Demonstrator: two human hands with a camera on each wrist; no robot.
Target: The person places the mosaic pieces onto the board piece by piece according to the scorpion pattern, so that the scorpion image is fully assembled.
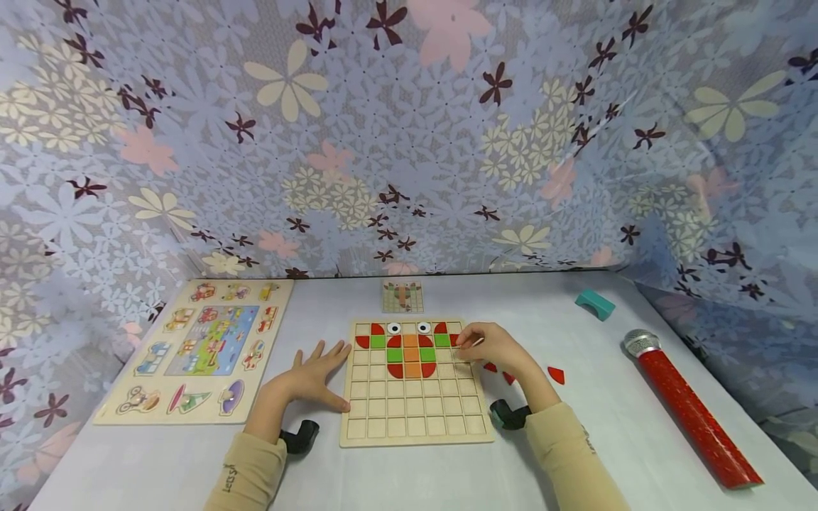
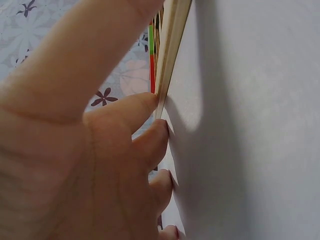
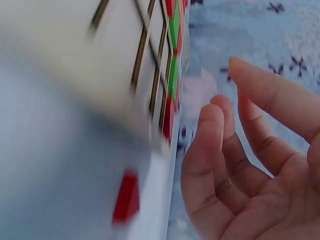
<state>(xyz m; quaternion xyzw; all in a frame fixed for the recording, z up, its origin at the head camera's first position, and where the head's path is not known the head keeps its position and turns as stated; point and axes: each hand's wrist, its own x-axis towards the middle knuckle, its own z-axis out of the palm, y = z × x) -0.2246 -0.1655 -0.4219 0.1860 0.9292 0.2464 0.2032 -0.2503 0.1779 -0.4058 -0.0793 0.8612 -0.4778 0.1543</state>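
A wooden grid board (image 1: 417,426) lies flat on the table, with red, green and orange pieces (image 1: 412,353) and two eye pieces set in its upper cells. My left hand (image 1: 313,378) is spread beside the board's left edge; in the left wrist view its thumb and index finger meet the board's side (image 2: 171,55). Over the upper right corner is my right hand (image 1: 493,344), close to a red piece (image 1: 454,339). The right wrist view shows that hand (image 3: 245,170) with loosely bent fingers, thumb and fingertips apart, nothing between them.
Loose red pieces (image 1: 557,375) lie right of the board, some near my right wrist. A small pattern card (image 1: 402,297) sits behind it. To the left is a wooden picture puzzle (image 1: 211,341); to the right, a teal arch block (image 1: 595,304) and a red microphone (image 1: 693,404).
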